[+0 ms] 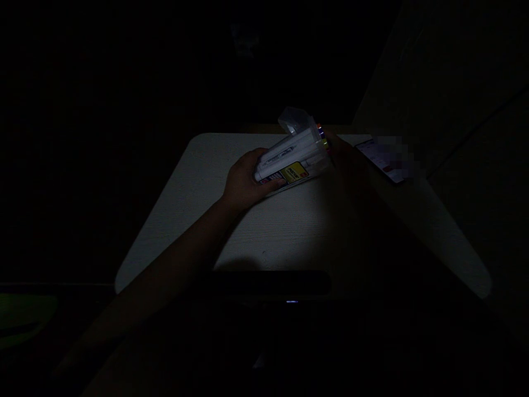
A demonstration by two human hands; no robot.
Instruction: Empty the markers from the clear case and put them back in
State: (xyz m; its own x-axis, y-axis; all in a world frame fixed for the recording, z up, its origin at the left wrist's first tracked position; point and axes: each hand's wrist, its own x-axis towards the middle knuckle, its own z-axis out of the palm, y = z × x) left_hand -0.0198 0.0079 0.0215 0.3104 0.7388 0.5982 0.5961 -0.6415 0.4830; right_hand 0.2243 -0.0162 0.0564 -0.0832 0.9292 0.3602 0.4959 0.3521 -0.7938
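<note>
The left hand [243, 184] is wrapped around the near end of a clear plastic marker pack [294, 157], fingers curled under it and thumb along its lower edge, so it is clamped on the pack. The right hand [347, 160] lies in deep shadow at the pack's far end, touching or almost touching it beside the coloured marker caps [321, 135]; whether its fingers grip the pack cannot be told in the dark. The two hands sit at opposite ends of the pack, with the pack between them.

The pack is held tilted just above the bench [281, 231], its far end raised. Its clear lid [294, 118] stands open at the upper end. White marker barrels show through the plastic, and a yellow label [294, 171] with red marks faces the camera on the lower side.

The bench is pale, lit only around its middle. Just right of the right hand a phone [382, 157] lies on the bench with its screen glowing. At the bench's near edge a dark bar [273, 282] lies crosswise, with a small blue light [291, 301] just below it. All the rest is black.
</note>
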